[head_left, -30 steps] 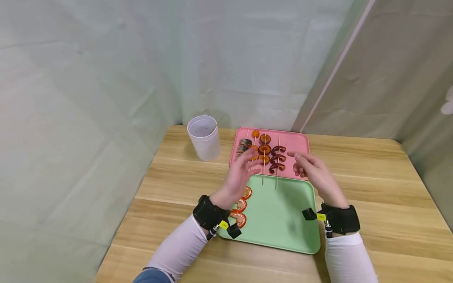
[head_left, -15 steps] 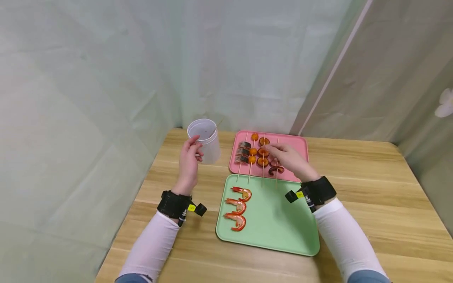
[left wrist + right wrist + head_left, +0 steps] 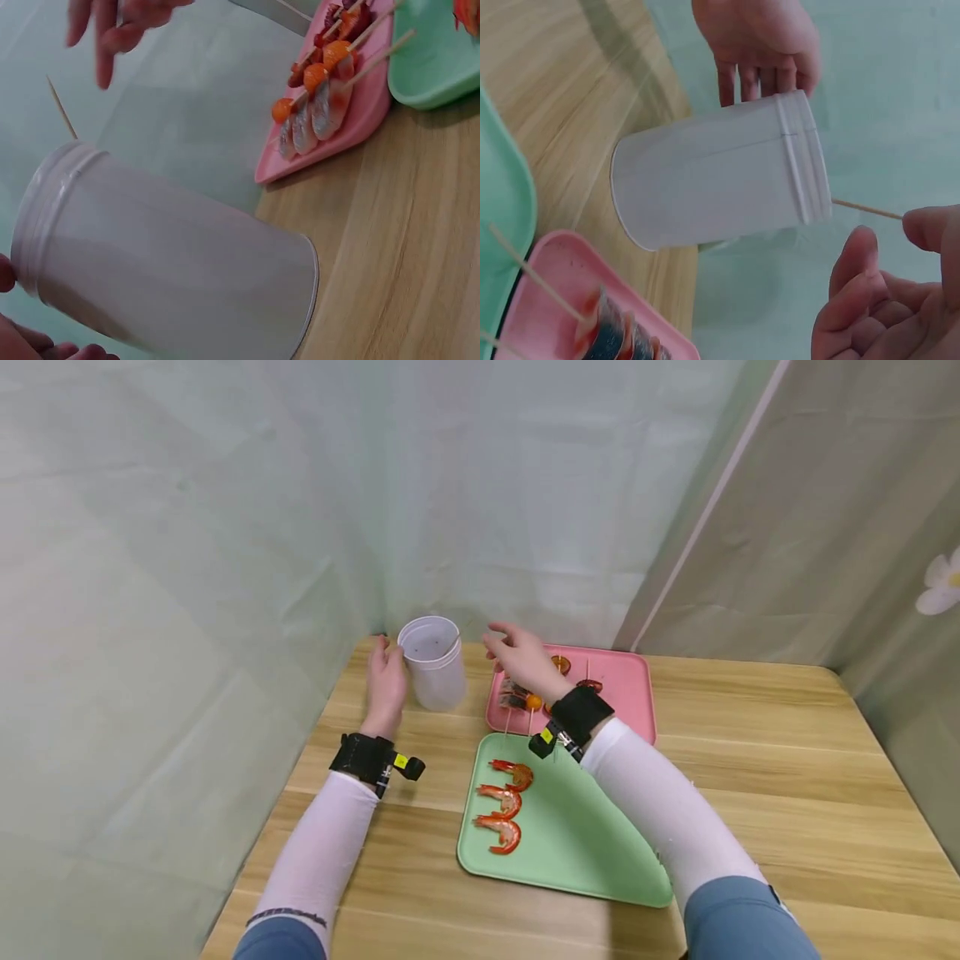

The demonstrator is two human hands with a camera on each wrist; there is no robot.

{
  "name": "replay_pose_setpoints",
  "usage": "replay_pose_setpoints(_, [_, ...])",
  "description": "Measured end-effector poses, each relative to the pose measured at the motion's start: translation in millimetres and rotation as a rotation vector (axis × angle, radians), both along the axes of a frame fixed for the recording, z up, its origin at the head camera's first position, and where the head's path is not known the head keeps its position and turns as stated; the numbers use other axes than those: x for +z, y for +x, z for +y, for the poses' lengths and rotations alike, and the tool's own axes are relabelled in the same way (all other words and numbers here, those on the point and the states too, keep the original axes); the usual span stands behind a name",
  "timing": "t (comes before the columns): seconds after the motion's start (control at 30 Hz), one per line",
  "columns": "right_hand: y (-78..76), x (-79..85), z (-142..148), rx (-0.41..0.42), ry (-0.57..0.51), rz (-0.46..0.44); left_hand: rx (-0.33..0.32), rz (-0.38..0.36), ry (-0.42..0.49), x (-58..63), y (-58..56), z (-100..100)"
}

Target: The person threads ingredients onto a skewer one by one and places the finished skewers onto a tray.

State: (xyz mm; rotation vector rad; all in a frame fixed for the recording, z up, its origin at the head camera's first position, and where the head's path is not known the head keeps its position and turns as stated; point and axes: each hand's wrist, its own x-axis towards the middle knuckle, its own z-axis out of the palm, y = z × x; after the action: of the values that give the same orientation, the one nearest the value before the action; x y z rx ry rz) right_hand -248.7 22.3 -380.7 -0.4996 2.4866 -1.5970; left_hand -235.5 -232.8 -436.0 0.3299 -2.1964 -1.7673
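A white plastic tub [image 3: 438, 683] stands upright on the table, with a thin wooden skewer [image 3: 866, 208] leaning out over its rim. My left hand [image 3: 386, 683] is at the tub's left side, fingers extended along the wall near the rim. Just right of the tub, my right hand [image 3: 525, 662] is raised over the pink tray's far left corner. Its thumb and fingers are apart with nothing between them. In the right wrist view the thumb tip is close by the skewer's end. The right hand and forearm hide part of the loaded skewers [image 3: 322, 112].
The pink tray [image 3: 628, 693] bears skewers of fish pieces, orange balls, mushroom slices and dark curled pieces. In front of it lies a green tray [image 3: 577, 852] with three shrimp [image 3: 504, 835] along its left side. A curtain [image 3: 525, 510] hangs behind the wooden table [image 3: 772, 793].
Both hands have moved left from over the trays. The left hand has come to the tub's side, and the right hand has crossed the pink tray toward the skewer in the tub.
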Motion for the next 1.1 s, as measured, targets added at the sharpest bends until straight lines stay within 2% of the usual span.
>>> replay_pose_setpoints(0.07, [-3.8,2.1,-10,0.008,-0.011,0.004,-0.031,-0.014,0.013,-1.0,-1.2,-2])
replay_pose_setpoints(0.2, [-6.6,5.6,-28,0.021,-0.041,-0.004,-0.052,-0.013,0.038,-0.8,0.0,-5])
replay_pose_setpoints(0.43, [-5.1,5.4,-45,-0.029,-0.053,0.037,-0.065,0.011,0.023,0.7,0.3,-3])
replay_pose_setpoints(0.7, [-4.9,2.0,-50,-0.045,-0.096,0.053,-0.057,0.029,0.047,0.1,0.1,0])
replay_pose_setpoints(1.1, [-5.1,2.3,-46,-0.069,-0.042,0.111,-0.067,0.035,0.051,2.7,3.5,0])
